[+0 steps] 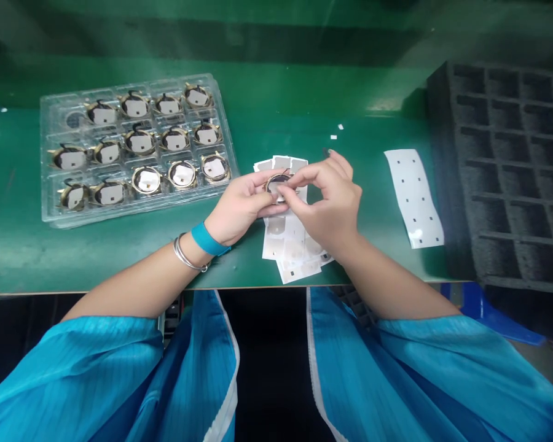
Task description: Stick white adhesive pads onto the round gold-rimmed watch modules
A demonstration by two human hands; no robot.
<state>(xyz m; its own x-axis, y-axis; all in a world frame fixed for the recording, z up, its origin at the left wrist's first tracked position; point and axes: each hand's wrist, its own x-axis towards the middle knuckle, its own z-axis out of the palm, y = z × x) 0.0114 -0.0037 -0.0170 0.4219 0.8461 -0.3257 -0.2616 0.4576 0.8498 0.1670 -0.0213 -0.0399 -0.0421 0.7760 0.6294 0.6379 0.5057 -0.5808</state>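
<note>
My left hand [244, 199] is closed around a round gold-rimmed watch case [275, 182], which lies face up across its fingers. My right hand [329, 193] reaches in from the other side, thumb and forefinger pinched together over the case's right part. Its fingertips hide whatever is between them. A small dark piece [325, 151] shows beside its raised fingers. Beneath both hands, white sticker sheets [274, 245] with grey patches lie overlapping on the green table [239, 270].
On the left, a clear plastic tray [46, 184] holds several gold watch cases with white stickers. A white strip [413, 199] with small black squares lies to the right, beside a black foam tray [461, 184] with square pockets. Two white scraps [333, 137] lie beyond my hands.
</note>
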